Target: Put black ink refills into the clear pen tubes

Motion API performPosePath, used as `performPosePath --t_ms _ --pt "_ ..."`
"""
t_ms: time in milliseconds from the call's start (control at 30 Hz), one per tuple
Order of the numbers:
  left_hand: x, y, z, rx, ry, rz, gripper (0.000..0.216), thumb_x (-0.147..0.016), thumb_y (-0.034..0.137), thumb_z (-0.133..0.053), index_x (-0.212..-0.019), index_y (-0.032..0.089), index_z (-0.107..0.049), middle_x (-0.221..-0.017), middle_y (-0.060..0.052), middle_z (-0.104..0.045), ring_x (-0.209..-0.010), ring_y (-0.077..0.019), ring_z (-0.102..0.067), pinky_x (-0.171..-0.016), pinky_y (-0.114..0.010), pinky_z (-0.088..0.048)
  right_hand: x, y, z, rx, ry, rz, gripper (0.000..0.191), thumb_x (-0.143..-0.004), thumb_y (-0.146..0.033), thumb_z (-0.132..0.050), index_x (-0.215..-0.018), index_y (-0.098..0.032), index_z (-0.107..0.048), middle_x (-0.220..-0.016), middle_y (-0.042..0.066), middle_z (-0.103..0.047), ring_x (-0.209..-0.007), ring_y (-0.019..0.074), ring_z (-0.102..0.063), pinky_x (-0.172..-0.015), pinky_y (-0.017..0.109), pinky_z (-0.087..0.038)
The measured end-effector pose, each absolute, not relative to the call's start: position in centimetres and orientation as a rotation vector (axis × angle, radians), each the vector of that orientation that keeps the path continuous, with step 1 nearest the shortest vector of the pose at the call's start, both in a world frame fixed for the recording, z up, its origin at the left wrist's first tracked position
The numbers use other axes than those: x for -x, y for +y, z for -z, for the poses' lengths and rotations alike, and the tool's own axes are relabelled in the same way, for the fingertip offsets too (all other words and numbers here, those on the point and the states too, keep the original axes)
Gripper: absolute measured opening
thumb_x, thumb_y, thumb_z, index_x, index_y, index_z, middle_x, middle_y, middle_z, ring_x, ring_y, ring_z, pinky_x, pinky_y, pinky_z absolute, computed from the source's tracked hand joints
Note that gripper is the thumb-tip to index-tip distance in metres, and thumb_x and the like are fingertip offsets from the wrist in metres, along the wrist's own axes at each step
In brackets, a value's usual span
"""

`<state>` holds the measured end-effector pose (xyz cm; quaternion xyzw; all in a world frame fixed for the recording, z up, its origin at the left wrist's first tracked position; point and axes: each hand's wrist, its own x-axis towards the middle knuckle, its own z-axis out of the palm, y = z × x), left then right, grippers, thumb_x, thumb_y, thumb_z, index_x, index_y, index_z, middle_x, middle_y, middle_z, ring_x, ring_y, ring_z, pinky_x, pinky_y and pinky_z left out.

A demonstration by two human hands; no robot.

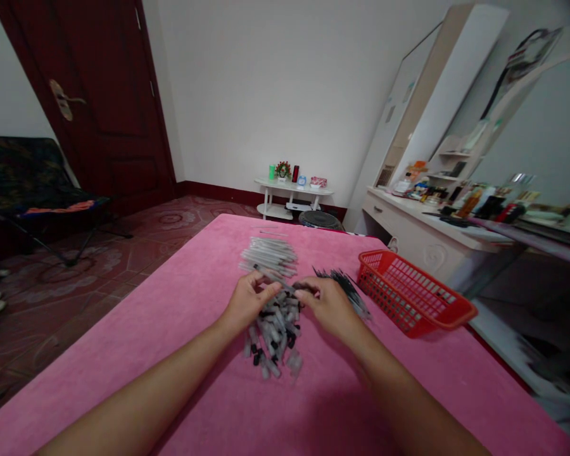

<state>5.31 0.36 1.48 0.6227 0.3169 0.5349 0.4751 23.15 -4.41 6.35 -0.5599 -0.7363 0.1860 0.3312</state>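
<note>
- My left hand (253,295) is closed in a pinch, thumb and fingers gripping one end of a slim greyish tube (281,282).
- My right hand (323,296) pinches at the other end of that tube, fingers curled inward; the fine detail there is too blurred for me to tell exactly how the tips sit.
- The tube runs between my two hands, sloping a little down toward the right, above the near pile.
- Just below my hands lies a loose heap of short translucent pieces (274,330), many with black ends, pointing every which way.
- Beyond my left hand, a stack of pale, slender sticks (268,253) lies roughly side by side, with a couple more apart at its far side.
- To the right of my right hand, a bundle of thin dark rods (346,288) lies slantwise, near a red plastic basket (415,296) with latticed sides.
- All of this rests on a pink cloth surface (190,291).
- Past the far edge I see a low white stand (292,185) bearing a small potted plant (283,170); a cluttered dresser (408,220) stands to my right.
- A dark red door (99,107) and a folding chair (33,174) are off to my left.
</note>
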Motion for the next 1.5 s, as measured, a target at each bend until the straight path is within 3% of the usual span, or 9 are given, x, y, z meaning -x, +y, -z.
performPosePath --t_ms 67,167,300,400,500,700,1000,1233,1500 --pt "-4.2 1.4 -1.3 -1.638 0.847 -1.339 0.029 -0.077 0.036 -0.062 -0.099 0.020 -0.068 -0.099 -0.008 -0.069 -0.090 -0.0226 -0.063 -0.077 -0.031 -0.049 -25.3 -4.2 -8.0 1.574 -1.856 -0.272 0.023 -0.083 -0.028 -0.048 -0.086 -0.019 -0.069 -0.083 0.005 -0.069 -0.076 0.0187 -0.061 -0.067 0.027 -0.041" --pt "-2.2 3.2 -0.5 -2.008 1.011 -1.345 0.028 -0.081 0.033 -0.055 -0.104 0.023 -0.067 -0.109 -0.008 -0.067 -0.106 -0.0253 -0.056 -0.095 -0.040 -0.041 -30.2 -4.3 -10.7 1.819 -1.655 0.134 0.025 -0.083 -0.034 -0.048 -0.090 -0.022 -0.068 -0.086 0.009 -0.068 -0.080 0.0235 -0.061 -0.069 0.033 -0.042" --pt "-0.3 5.3 1.5 -2.337 1.141 -1.207 0.035 -0.080 0.020 -0.049 -0.113 0.022 -0.063 -0.112 -0.009 -0.065 -0.106 -0.0247 -0.055 -0.097 -0.042 -0.039 -37.2 -5.4 -12.8 2.251 -1.344 0.445 0.023 -0.078 -0.043 -0.054 -0.081 -0.025 -0.068 -0.073 0.014 -0.063 -0.075 0.0295 -0.060 -0.061 0.040 -0.040" --pt "0.1 5.9 2.4 -2.412 1.203 -1.139 0.039 -0.077 0.014 -0.047 -0.112 0.021 -0.063 -0.109 -0.009 -0.066 -0.102 -0.0244 -0.057 -0.093 -0.040 -0.042 -39.7 -5.9 -13.0 2.472 -1.274 0.346 0.025 -0.072 -0.046 -0.060 -0.077 -0.024 -0.070 -0.074 0.016 -0.063 -0.074 0.0326 -0.061 -0.059 0.041 -0.039" --pt "0.1 6.0 2.7 -2.477 1.256 -1.062 0.039 -0.079 0.015 -0.044 -0.113 0.021 -0.063 -0.103 -0.009 -0.068 -0.097 -0.0240 -0.058 -0.089 -0.038 -0.044 -38.8 -5.7 -12.8 2.491 -1.345 0.294 0.033 -0.073 -0.047 -0.058 -0.088 -0.022 -0.071 -0.084 0.018 -0.067 -0.080 0.0335 -0.061 -0.061 0.040 -0.039" --pt "0.1 6.1 2.7 -2.527 1.250 -1.098 0.042 -0.076 0.012 -0.046 -0.113 0.020 -0.063 -0.113 -0.010 -0.062 -0.107 -0.0243 -0.053 -0.095 -0.039 -0.041 -32.1 -4.0 -10.2 2.096 -1.855 0.080 0.020 -0.077 -0.030 -0.055 -0.088 -0.022 -0.070 -0.089 0.008 -0.070 -0.081 0.0215 -0.063 -0.067 0.029 -0.042" --pt "0.0 6.1 2.7 -2.600 1.393 -0.892 0.034 -0.082 0.016 -0.047 -0.113 0.017 -0.062 -0.111 -0.012 -0.060 -0.102 -0.0231 -0.052 -0.091 -0.037 -0.041 -27.1 -3.1 -3.3 2.303 -2.069 0.106 0.020 -0.077 -0.031 -0.062 -0.091 -0.018 -0.066 -0.095 0.012 -0.069 -0.089 0.0265 -0.063 -0.071 0.033 -0.044" --pt "-0.4 5.4 1.8 -2.554 1.498 -0.730 0.020 -0.081 0.021 -0.052 -0.091 0.019 -0.069 -0.089 -0.009 -0.063 -0.090 -0.0219 -0.055 -0.080 -0.032 -0.043 -27.1 -2.7 -3.6 2.455 -2.004 0.107 0.024 -0.076 -0.031 -0.062 -0.093 -0.015 -0.068 -0.100 0.015 -0.067 -0.095 0.0295 -0.063 -0.072 0.035 -0.046" --pt "-0.2 4.6 1.6 -2.473 1.492 -0.972 0.022 -0.078 0.015 -0.052 -0.091 0.022 -0.067 -0.093 -0.004 -0.068 -0.091 -0.0201 -0.058 -0.078 -0.028 -0.044 -27.8 -2.8 -3.9 2.397 -2.027 0.026 0.019 -0.073 -0.023 -0.055 -0.083 -0.014 -0.069 -0.091 0.016 -0.069 -0.088 0.0309 -0.065 -0.067 0.034 -0.045"
